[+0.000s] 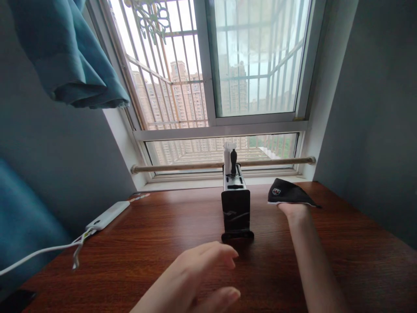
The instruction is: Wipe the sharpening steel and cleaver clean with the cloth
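My left hand (195, 278) is raised over the near part of the wooden table, thumb and fingers apart with nothing between them. Just beyond it stands a black and silver knife holder (236, 213), upright, with a black handle (233, 161) and a white handle (227, 158) sticking out of its slotted top. To the right, my right hand (295, 209) reaches forward at a black cloth piece (289, 192) with a small badge and a white edge. The cloth covers the fingers, so their pose is hidden.
A white power strip (109, 215) with a white cable (39, 252) lies along the left edge of the table (182, 217). Behind the table are a horizontal rail (182, 167) and a barred window. A blue curtain (74, 65) hangs at upper left.
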Demonstrator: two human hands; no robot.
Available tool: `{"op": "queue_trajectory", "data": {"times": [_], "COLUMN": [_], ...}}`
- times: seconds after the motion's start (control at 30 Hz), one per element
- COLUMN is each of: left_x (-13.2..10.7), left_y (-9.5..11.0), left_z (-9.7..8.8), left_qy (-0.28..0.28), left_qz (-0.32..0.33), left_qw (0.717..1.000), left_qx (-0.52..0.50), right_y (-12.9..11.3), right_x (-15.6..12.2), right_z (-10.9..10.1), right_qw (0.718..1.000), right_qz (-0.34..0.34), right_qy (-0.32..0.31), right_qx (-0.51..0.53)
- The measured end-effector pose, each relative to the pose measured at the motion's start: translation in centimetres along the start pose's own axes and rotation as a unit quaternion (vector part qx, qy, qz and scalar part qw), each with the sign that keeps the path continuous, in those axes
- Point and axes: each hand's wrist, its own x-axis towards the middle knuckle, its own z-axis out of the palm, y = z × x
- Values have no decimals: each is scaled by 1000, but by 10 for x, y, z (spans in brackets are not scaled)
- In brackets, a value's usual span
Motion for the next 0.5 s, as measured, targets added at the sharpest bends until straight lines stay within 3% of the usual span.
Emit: {"op": "queue_trajectory", "data": {"times": [0.13, 0.3, 0.5], "left_x": [38, 117, 194], "left_y": [-10, -46, -70], "left_z": [6, -4, -11], "left_qy": [81, 218, 251], "left_qz": [-44, -47, -69], "left_qw": [996, 972, 951], "left_qx": [-3, 78, 168], "right_y": [-2, -6, -7], "right_x": [-10, -27, -35], "right_z": [11, 30, 36], "right_qw": [996, 992, 986], "right_qz": [45, 77, 88], "right_qy": [74, 103, 134], "right_qx": [-3, 2, 34]}}
